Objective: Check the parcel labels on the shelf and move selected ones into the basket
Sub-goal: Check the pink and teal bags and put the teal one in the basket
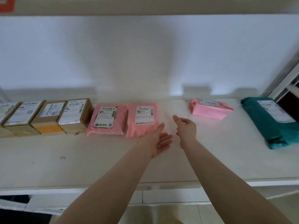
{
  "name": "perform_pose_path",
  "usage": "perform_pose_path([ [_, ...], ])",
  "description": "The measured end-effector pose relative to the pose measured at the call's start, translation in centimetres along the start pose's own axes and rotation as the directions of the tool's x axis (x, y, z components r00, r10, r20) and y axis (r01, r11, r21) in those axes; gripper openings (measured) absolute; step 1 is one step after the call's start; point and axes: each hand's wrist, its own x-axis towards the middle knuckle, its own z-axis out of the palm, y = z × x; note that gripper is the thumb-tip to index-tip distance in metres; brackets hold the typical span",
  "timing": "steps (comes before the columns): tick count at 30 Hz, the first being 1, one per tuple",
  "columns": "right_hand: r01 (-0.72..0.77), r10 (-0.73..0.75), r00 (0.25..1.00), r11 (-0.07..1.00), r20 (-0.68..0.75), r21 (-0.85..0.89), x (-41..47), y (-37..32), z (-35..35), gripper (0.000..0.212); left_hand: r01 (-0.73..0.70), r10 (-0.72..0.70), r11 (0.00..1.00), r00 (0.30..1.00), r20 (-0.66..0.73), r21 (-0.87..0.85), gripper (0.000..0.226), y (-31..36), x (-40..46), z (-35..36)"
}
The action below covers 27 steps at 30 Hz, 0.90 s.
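Observation:
A row of labelled parcels lies along the back of a white shelf (pixel 80 159). From the left come several brown cardboard boxes (pixel 71 115), then two flat pink bags (pixel 108 120) (pixel 142 118), a gap, a folded pink bag (pixel 212 109) and a teal bag (pixel 273 123). My left hand (pixel 159 141) is stretched out, palm up and fingers straight, its thumb side against the front right corner of the second pink bag. My right hand (pixel 186 126) hovers over the bare gap just right of it, fingers relaxed and holding nothing. No basket shows.
A white back wall (pixel 145 54) rises behind the parcels and an upper shelf board (pixel 145 7) runs overhead. A window frame (pixel 284 88) stands at the far right. The shelf's front edge (pixel 145 186) runs below my forearms.

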Motion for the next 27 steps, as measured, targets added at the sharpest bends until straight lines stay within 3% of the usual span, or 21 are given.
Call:
perform_pose_path([
  [4, 0.037, -0.028, 0.98, 0.998, -0.196, 0.042, 2.5, -1.8, -5.5, 0.049, -0.006, 0.003, 0.999, 0.998, 0.063, 0.047, 0.047, 0.4, 0.7, 4.6],
  [8, -0.059, 0.117, 0.931, 0.983, -0.345, 0.174, 6.1, -3.0, -10.8, 0.058, -0.001, -0.009, 0.996, 0.993, 0.114, 0.089, 0.048, 0.3, 1.8, 9.4],
  [11, -0.127, 0.189, 0.903, 0.975, -0.385, 0.181, 8.4, -3.4, -13.3, 0.071, -0.014, 0.006, 0.997, 0.996, 0.091, 0.082, 0.06, 0.5, 3.1, 12.6],
  [15, -0.167, 0.211, 0.941, 0.969, -0.264, 0.18, 10.8, -3.7, -15.0, 0.083, -0.064, 0.062, 0.995, 0.998, 0.026, 0.072, 0.071, 1.0, 5.2, 16.6],
  [20, -0.213, 0.226, 0.973, 0.96, -0.05, 0.182, 12.7, -3.0, -15.7, 0.072, -0.104, 0.104, 0.995, 0.994, -0.037, -0.002, 0.068, 1.6, 7.6, 19.9],
  [27, -0.122, 0.101, 0.992, 0.934, 0.082, 0.337, 11.6, -0.6, -15.6, 0.049, -0.226, 0.221, 0.956, 0.974, -0.046, -0.186, 0.037, -0.1, 9.3, 21.2],
])
